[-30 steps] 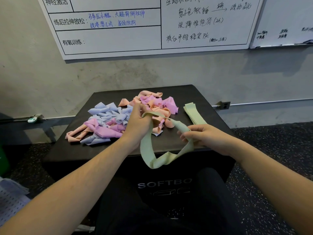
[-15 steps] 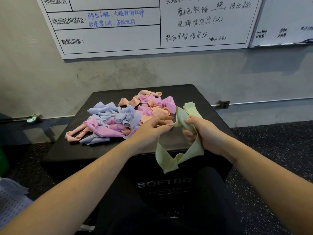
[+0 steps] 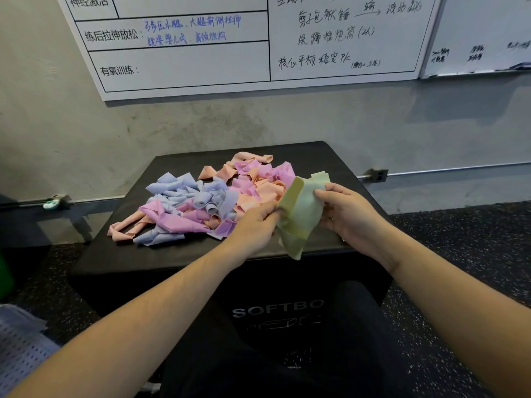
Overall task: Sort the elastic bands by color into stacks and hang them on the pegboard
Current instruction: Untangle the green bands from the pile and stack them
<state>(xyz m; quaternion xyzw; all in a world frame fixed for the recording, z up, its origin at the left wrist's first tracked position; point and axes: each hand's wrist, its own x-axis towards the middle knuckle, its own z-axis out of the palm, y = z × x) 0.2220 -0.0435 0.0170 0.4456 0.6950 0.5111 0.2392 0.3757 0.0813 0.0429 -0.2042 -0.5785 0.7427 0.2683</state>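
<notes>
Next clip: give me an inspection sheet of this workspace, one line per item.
Surface: black soft box, top partly covered.
Job's things: green band folded, held above the box's near right edge; green stack behind it; mixed pile of blue, pink and peach bands unsorted; pegboard on the floor at lower left.
Clutter: nothing seen.
Hands: left hand and right hand both pinch the green band.
Cables: nothing seen.
Surroundings: whiteboard on a concrete wall, wall socket, speckled floor.

Both hands, left (image 3: 255, 222) and right (image 3: 349, 215), pinch inward with arms extended forward.
</notes>
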